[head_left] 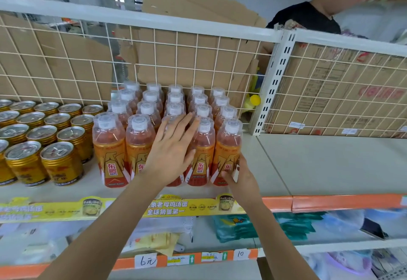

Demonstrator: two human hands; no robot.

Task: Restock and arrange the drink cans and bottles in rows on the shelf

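Bottles (141,138): orange-labelled, upright, long axes vertical, caps up, labels facing 6 o'clock; a block five across at the centre of the shelf (319,165).
Cans (61,160): gold, upright, in rows at 9 o'clock; the leftmost are cut off by the frame edge.
Left hand (174,149): fingers straight, flat against the front row, hiding most of the third bottle.
Right hand (241,178): thumb and fingers curled round the corner bottle (228,147) at the block's 4 o'clock.
Rear bottles show caps only.
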